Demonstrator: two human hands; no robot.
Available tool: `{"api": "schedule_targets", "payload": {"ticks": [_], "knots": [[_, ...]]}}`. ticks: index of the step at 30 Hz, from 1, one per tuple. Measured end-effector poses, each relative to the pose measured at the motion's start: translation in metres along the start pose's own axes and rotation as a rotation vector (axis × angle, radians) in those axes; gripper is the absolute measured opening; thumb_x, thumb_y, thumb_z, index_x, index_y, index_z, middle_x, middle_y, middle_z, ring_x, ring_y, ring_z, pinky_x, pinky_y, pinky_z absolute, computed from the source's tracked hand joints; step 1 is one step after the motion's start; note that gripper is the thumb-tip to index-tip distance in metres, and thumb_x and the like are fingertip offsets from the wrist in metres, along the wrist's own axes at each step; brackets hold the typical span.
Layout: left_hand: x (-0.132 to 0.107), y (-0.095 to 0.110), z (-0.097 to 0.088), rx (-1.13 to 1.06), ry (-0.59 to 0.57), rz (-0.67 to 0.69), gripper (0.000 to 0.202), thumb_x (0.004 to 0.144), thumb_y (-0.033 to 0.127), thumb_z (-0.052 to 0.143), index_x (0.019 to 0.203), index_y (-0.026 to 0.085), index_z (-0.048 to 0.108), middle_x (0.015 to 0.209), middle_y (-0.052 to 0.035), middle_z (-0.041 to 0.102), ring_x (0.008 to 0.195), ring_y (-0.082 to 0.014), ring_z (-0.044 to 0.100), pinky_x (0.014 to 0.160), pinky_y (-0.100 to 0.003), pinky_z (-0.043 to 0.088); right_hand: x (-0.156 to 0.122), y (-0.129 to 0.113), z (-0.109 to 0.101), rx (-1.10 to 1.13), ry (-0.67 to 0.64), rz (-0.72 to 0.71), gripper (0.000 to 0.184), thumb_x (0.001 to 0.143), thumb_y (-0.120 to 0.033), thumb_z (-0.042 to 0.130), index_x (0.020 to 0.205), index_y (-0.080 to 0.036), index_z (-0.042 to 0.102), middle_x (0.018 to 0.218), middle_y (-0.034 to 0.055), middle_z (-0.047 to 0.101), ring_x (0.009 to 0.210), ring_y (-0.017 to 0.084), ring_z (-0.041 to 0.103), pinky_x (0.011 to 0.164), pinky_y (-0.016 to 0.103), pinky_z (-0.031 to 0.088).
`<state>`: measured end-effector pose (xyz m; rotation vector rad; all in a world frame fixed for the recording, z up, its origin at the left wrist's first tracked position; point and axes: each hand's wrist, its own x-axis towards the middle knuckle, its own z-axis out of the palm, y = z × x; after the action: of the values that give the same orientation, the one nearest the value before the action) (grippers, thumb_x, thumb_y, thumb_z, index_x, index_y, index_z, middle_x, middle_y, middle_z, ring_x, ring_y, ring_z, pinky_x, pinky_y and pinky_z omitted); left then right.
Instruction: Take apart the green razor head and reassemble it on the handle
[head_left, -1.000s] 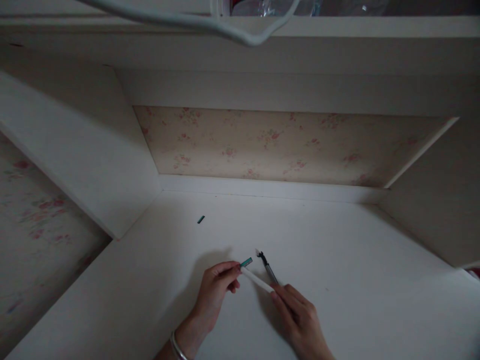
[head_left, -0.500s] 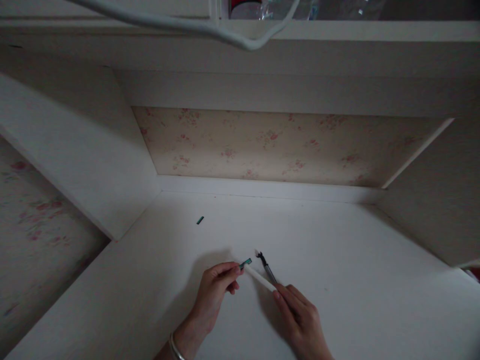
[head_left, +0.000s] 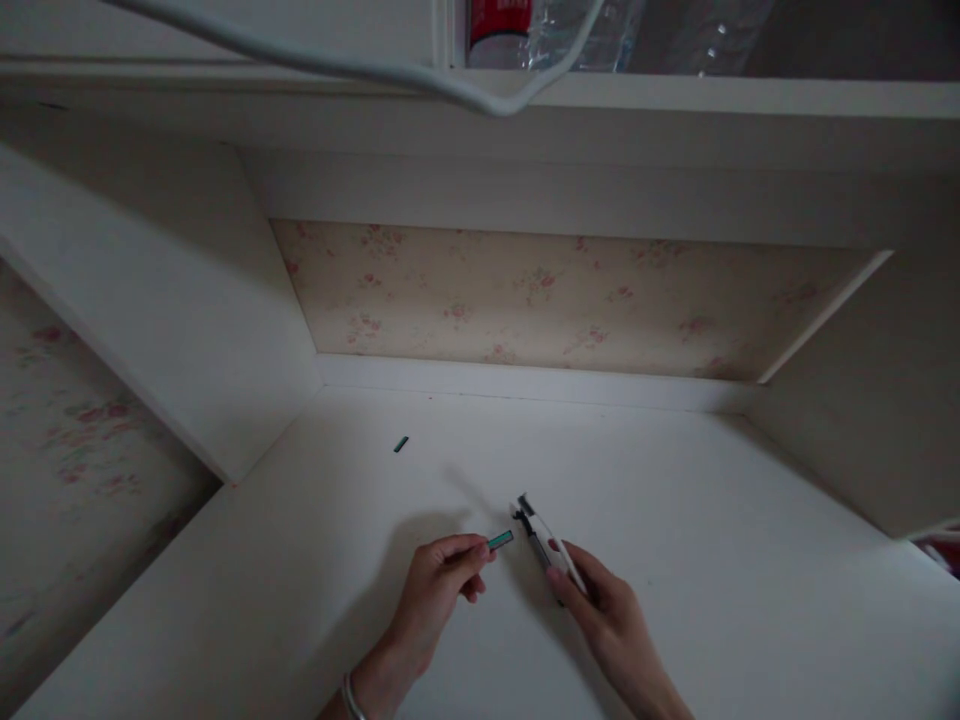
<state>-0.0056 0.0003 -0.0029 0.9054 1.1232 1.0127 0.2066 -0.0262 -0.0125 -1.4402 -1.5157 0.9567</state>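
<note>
My left hand [head_left: 448, 580] pinches a small green and black razor cartridge [head_left: 500, 541] between thumb and fingertips, its far end sticking out to the right. Closed in my right hand [head_left: 604, 606] are two slim things side by side: a dark grey razor handle [head_left: 535, 540] with a bare black fork at its top, and a white toothbrush-like stick [head_left: 568, 562] with a dark patch at its tip. Their upper ends lean toward the left, a short gap from the cartridge. Another razor cartridge [head_left: 402, 444] lies alone on the white surface, beyond my left hand.
The white desk top [head_left: 675, 500] is bounded by side panels and a flowered back wall [head_left: 525, 300]. A pale cable [head_left: 420, 75] hangs across the top of the view. Clear plastic bottles [head_left: 581, 35], one with a red label, stand on the shelf above.
The white stick has come away from the cartridge and swung upright beside the razor handle in my right hand. My left hand has moved slightly, turning the cartridge's green side into view.
</note>
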Motion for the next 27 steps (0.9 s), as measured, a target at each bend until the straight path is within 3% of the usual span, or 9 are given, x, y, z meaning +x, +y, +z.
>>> {"api": "schedule_targets", "payload": {"ticks": [5,9,15,21,24,27], "knots": [[-0.003,-0.004,0.004,0.028,-0.057,-0.005,0.036,0.074,0.039,0.070,0.094,0.009,0.073,0.078,-0.0105,0.069,0.056,-0.0112,0.053,0.051,-0.023,0.040,0.012,-0.026,0.002,-0.049,-0.211,-0.075,0.042,0.090,-0.044,0.053,0.125,-0.023,0.062,0.104,-0.0001,0.069,0.090,0.022,0.062,0.077,0.024,0.047],[-0.004,-0.009,0.007,0.061,-0.111,0.003,0.036,0.076,0.039,0.069,0.095,0.008,0.073,0.062,-0.0060,0.063,0.053,-0.0116,0.051,0.049,-0.022,0.038,0.016,-0.038,0.004,-0.073,-0.291,-0.124,0.033,0.091,-0.041,0.052,0.113,-0.024,0.069,0.084,-0.0029,0.069,0.077,0.019,0.062,0.067,0.020,0.045],[-0.007,-0.007,0.012,0.073,-0.131,0.000,0.033,0.075,0.038,0.069,0.088,0.009,0.074,0.061,-0.0049,0.061,0.052,-0.0112,0.051,0.048,-0.022,0.037,0.015,-0.036,0.000,-0.134,-0.254,-0.130,0.032,0.091,-0.041,0.051,0.105,-0.021,0.072,0.077,-0.0013,0.068,0.072,0.018,0.061,0.064,0.020,0.044],[-0.010,0.000,0.014,0.028,-0.064,-0.013,0.033,0.074,0.039,0.070,0.090,0.009,0.073,0.073,-0.0083,0.067,0.053,-0.0105,0.052,0.049,-0.021,0.038,-0.002,-0.023,-0.009,-0.222,-0.127,-0.108,0.040,0.095,-0.044,0.043,0.123,-0.021,0.061,0.084,0.0030,0.065,0.080,0.018,0.062,0.074,0.022,0.045],[-0.010,0.002,0.016,0.006,-0.014,0.006,0.031,0.075,0.038,0.069,0.088,0.010,0.074,0.067,-0.0070,0.066,0.053,-0.0103,0.052,0.049,-0.021,0.039,-0.012,-0.009,-0.015,-0.289,-0.093,-0.087,0.040,0.099,-0.042,0.034,0.106,-0.020,0.067,0.075,0.0021,0.060,0.070,0.015,0.060,0.067,0.022,0.044],[-0.011,0.002,0.018,-0.011,0.013,0.029,0.029,0.075,0.037,0.069,0.088,0.010,0.074,0.066,-0.0066,0.065,0.054,-0.0104,0.052,0.051,-0.020,0.040,-0.022,0.007,-0.021,-0.321,-0.061,-0.118,0.039,0.098,-0.043,0.036,0.090,-0.020,0.066,0.073,0.0019,0.057,0.066,0.014,0.058,0.065,0.022,0.042]]}}
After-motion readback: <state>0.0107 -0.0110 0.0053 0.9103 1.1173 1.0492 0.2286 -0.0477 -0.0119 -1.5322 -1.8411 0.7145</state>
